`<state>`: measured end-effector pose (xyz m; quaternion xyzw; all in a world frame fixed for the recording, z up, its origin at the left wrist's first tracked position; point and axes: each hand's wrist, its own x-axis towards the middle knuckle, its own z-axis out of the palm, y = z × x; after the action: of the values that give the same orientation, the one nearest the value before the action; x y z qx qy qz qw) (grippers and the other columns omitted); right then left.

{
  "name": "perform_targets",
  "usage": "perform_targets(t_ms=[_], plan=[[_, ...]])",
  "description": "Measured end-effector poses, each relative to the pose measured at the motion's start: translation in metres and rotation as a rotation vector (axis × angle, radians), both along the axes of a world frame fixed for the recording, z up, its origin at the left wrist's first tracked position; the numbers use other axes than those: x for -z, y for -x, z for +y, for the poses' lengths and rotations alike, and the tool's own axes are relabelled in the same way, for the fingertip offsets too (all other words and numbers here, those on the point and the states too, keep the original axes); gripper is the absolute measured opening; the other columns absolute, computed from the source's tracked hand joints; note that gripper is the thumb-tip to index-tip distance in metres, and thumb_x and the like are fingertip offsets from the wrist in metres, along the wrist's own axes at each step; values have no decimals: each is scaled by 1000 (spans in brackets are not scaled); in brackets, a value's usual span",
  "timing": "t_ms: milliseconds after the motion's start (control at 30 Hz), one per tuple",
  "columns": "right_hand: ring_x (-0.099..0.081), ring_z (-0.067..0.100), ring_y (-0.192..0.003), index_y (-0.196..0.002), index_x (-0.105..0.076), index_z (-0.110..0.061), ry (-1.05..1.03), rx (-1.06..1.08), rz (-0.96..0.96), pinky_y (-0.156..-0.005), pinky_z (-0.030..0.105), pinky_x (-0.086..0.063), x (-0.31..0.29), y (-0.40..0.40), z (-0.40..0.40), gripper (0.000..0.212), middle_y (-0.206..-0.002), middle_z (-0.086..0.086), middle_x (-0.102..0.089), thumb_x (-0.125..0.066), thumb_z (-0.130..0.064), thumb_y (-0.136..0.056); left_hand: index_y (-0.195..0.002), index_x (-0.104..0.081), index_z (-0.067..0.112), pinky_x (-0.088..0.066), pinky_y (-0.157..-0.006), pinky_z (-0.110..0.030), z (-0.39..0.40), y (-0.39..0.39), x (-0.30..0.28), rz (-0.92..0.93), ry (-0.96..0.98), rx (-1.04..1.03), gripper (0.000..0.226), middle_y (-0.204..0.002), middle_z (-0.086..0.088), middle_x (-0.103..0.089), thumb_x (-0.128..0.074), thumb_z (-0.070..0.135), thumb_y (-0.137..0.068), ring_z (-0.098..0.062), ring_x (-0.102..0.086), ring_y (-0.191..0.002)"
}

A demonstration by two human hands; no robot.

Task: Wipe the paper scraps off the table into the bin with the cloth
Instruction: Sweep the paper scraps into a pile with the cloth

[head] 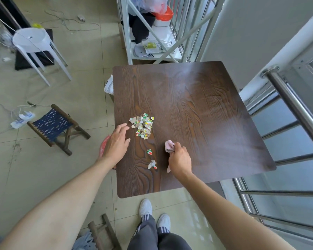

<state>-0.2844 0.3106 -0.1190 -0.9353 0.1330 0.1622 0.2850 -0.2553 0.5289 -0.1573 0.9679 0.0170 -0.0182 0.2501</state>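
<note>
A dark wood-grain bench [197,109] with rounded corners stands on a tiled floor [79,73]. Near its left edge lies a loose pile of scraps [142,125], small torn paper bits printed in white, green, red and yellow. 2 smaller clusters lie apart from the pile, closer to the person: 1 scrap [149,151] and a little heap [152,164].

The right hand [179,160] is closed in a fist around a bunched pink cloth [169,146], soft and crumpled, its front wad resting on the bench just right of the stray scraps.

The left hand [117,141] is open, fingers spread, palm down at the left bench edge, just beside the pile. Beneath it a round red rim, the bin [103,145], peeks out below the edge.
</note>
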Motion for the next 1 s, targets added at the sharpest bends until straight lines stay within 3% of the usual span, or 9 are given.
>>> perform_targets(t_ms=[200,400,467,567,700,833,1000], plan=[[-57,38,-99,-113,-45,-3,-195,225,38,-71,33,-33,7,40,38,23,-112,20,-58,-37,-3,-92,-126,-55,4,-32,-112,-32,-3,22,1,1,22,-2,37,-142,-5,-45,-56,6,-89,-22,-44,-131],[-59,37,-109,-126,-40,-4,-525,497,130,-89,41,-50,8,3,76,30,-119,22,-60,-39,-8,-96,-122,-57,1,-34,-110,-31,-4,30,0,-16,54,-23,36,-138,-9,-49,-59,3,-86,-24,-48,-127],[-58,37,-110,-127,-39,-6,-595,595,147,-89,40,-50,9,-13,88,32,-123,21,-57,-41,-11,-96,-123,-57,2,-32,-109,-27,-4,32,0,-16,47,-41,37,-137,-7,-49,-60,4,-86,-23,-48,-127],[-57,36,-110,-128,-39,-6,-691,698,123,-93,46,-51,9,-36,103,32,-124,21,-55,-38,-11,-96,-128,-54,6,-16,-106,-14,-6,35,-2,-31,30,-89,40,-141,-1,-46,-59,8,-88,-17,-42,-131],[-59,37,-109,-128,-39,-8,-695,663,71,-93,47,-52,8,-66,120,34,-124,22,-57,-39,-12,-95,-133,-50,9,4,-101,-4,-9,35,1,-46,34,-136,42,-145,3,-41,-55,12,-91,-14,-33,-137],[-60,36,-109,-127,-42,-3,-675,577,42,-82,35,-48,7,-89,130,34,-122,22,-59,-43,-9,-93,-131,-52,6,-1,-107,-8,-6,33,7,-58,17,-123,40,-145,-1,-41,-54,14,-92,-17,-35,-138],[-58,36,-114,-123,-51,-4,-469,506,-61,-90,38,-45,6,-100,116,32,-121,19,-62,-43,-15,-94,-130,-52,1,-30,-113,-34,-9,32,14,-37,-54,-65,41,-143,-13,-45,-57,13,-90,-26,-41,-136]])
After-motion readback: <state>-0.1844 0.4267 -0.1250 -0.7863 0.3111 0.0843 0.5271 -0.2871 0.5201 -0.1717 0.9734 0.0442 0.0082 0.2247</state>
